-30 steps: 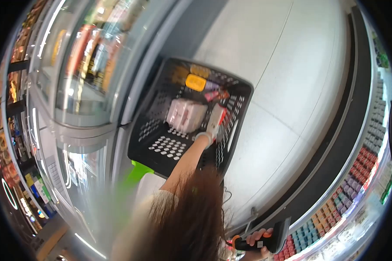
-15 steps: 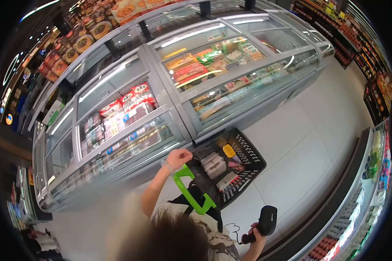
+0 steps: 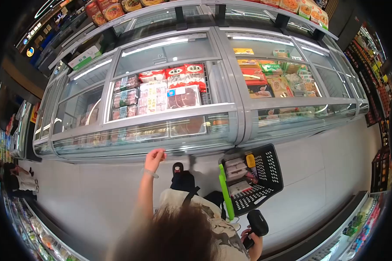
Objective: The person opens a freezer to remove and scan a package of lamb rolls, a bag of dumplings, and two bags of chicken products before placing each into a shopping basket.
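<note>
My left hand (image 3: 154,159), with a pale band on its wrist, is raised just in front of the low glass front of the freezer (image 3: 170,140). Its fingers are curled in and nothing shows in them. Behind the freezer glass lie red-and-white bags (image 3: 185,74) and packs of dark meat (image 3: 183,96). Low on the right, my right hand (image 3: 253,239) grips a black handheld device (image 3: 258,222) with a rounded head and a cable. Between the hands stands a black shopping basket (image 3: 271,167) with a green handle (image 3: 226,191), holding grey-pink packs (image 3: 236,168) and a yellow-lidded item (image 3: 250,160).
A second freezer section (image 3: 287,101) with boxed and bagged food continues to the right. Boxed foods (image 3: 292,6) line the top shelf. Chilled shelving (image 3: 357,217) runs along the lower right. Another person (image 3: 24,180) is at the far left. Grey tiled floor (image 3: 302,176) lies between.
My view has turned left, facing the freezer squarely. My left hand has left the basket's handle area and moved toward the freezer front. The basket now stands to my right; the device remains in my right hand.
</note>
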Action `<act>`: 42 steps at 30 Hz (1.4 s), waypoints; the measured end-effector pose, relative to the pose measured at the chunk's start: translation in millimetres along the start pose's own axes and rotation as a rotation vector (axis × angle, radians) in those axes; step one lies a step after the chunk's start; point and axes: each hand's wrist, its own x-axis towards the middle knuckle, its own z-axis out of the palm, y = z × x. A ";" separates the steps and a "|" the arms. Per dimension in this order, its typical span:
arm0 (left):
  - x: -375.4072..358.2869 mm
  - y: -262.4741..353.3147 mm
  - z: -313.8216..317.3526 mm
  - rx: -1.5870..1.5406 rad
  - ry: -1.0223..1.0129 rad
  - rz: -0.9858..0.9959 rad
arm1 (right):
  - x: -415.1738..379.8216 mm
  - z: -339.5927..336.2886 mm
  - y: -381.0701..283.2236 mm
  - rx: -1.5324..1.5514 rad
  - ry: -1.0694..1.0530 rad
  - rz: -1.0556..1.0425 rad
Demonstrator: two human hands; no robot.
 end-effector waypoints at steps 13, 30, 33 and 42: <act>118.2 34.7 -189.2 -0.155 0.203 0.118 | 81.8 233.8 69.1 -0.239 -0.355 -0.199; 125.9 27.5 -234.0 -0.318 0.506 0.005 | 125.3 362.6 -18.2 -0.593 -0.415 -0.410; 136.8 34.0 -230.6 -0.322 0.504 0.014 | 142.8 387.0 -51.8 -0.711 -0.335 -0.625; 263.5 115.0 -196.3 -0.116 0.355 0.293 | 195.9 553.5 -109.7 -0.968 -0.381 -1.406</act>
